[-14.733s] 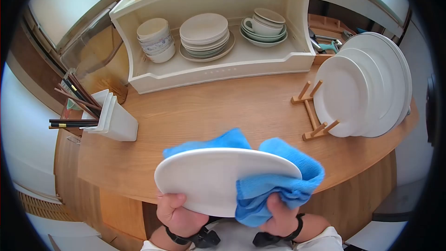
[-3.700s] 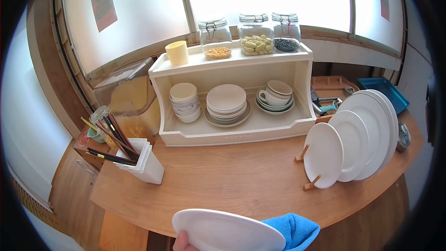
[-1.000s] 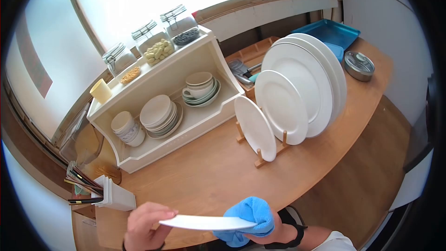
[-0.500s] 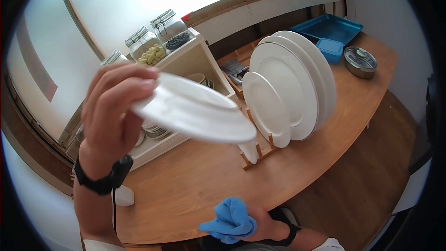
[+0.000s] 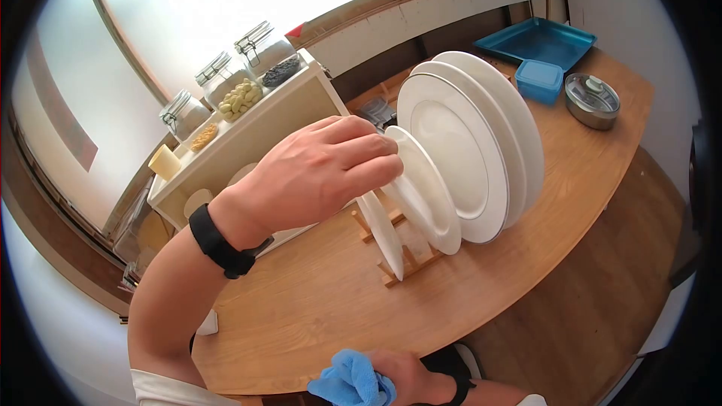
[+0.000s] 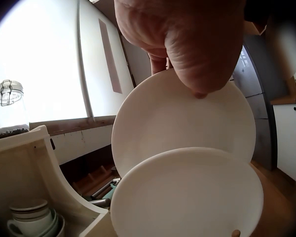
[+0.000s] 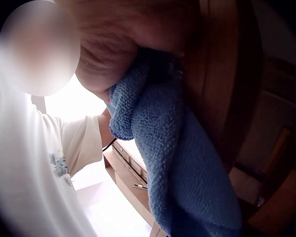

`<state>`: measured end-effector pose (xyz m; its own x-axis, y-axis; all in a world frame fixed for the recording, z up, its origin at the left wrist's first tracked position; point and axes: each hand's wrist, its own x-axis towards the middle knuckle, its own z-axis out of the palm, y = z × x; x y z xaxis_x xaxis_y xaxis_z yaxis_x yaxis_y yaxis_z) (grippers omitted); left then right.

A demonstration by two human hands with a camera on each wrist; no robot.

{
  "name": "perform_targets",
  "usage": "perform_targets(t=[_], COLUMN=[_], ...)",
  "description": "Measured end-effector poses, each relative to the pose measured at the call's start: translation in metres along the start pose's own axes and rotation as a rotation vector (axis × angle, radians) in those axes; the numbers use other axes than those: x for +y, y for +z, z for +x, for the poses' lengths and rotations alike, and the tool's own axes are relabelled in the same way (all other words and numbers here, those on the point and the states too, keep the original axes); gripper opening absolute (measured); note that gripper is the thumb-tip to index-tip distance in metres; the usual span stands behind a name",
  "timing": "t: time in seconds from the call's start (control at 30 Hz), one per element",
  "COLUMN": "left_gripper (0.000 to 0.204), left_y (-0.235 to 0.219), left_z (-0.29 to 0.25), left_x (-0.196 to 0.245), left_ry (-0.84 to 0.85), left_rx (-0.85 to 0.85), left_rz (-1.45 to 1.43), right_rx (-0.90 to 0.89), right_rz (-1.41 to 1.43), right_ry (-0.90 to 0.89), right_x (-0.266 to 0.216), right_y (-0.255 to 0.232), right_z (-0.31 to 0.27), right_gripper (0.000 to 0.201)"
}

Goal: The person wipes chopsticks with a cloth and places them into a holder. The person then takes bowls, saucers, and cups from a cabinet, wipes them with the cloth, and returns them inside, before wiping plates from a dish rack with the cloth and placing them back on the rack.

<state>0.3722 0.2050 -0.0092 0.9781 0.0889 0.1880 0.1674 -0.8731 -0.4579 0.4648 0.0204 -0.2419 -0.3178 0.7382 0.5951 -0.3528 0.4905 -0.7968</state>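
My left hand (image 5: pixel 312 173) pinches a white plate (image 6: pixel 185 118) by its upper rim, thumb on the near face and fingers behind. This plate stands on edge at the wooden plate rack (image 5: pixel 423 262), behind a smaller white plate (image 5: pixel 383 239) that overlaps its lower part in the left wrist view. Larger white plates (image 5: pixel 444 143) stand upright farther back in the row. Low at the table's front edge, my right hand (image 5: pixel 406 377) grips a bunched blue cloth (image 7: pixel 163 138), its loose end hanging down.
A cream shelf unit (image 5: pixel 248 135) with glass jars (image 5: pixel 229 86) and a yellow cup (image 5: pixel 165 162) stands to the left. Behind the rack lie a blue tray (image 5: pixel 538 45), a blue lidded box (image 5: pixel 539 80) and a lidded metal pot (image 5: pixel 592 101). The wooden table's (image 5: pixel 481 293) curved edge runs along the right.
My left hand has lifted the plate off the blue cloth, swung it up and rightward, and lowered it on edge at the rack. My right hand keeps the cloth, slightly lower in view.
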Motion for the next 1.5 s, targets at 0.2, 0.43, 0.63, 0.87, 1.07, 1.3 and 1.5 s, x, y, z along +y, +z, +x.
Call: perform_targets(t=[0.2, 0.43, 0.63, 0.87, 1.07, 1.3, 1.5], left_gripper=[0.026, 0.027, 0.031, 0.029, 0.018, 0.032, 0.035], left_y=[0.011, 0.031, 0.037, 0.037, 0.021, 0.023, 0.04], left_z=[0.002, -0.001, 0.004, 0.009, 0.013, 0.043, 0.076], left_x=[-0.003, -0.002, -0.003, -0.002, -0.014, -0.007, 0.013], left_ry=[0.023, 0.01, -0.091, -0.183, -0.233, -0.117, -0.091], left_rx=[-0.117, -0.166, -0.278, -0.347, -0.053, 0.018, -0.471], left_rz=[-0.07, -0.179, -0.286, -0.307, -0.345, -0.241, -0.165], right_rx=[0.089, 0.122, 0.074, -0.013, 0.134, 0.112, 0.087], right_rz=[-0.004, -0.145, -0.18, -0.195, -0.184, -0.184, -0.117], right_ry=[-0.062, -0.166, -0.161, -0.149, -0.227, -0.25, -0.242], right_x=[-0.014, -0.008, 0.014, 0.025, 0.007, 0.002, 0.012], right_y=[-0.007, -0.007, -0.006, -0.005, 0.0, -0.005, -0.003], right_z=[0.006, 0.005, -0.014, -0.021, -0.005, -0.001, -0.009], right_gripper=[0.031, 0.035, 0.037, 0.039, 0.034, 0.034, 0.036])
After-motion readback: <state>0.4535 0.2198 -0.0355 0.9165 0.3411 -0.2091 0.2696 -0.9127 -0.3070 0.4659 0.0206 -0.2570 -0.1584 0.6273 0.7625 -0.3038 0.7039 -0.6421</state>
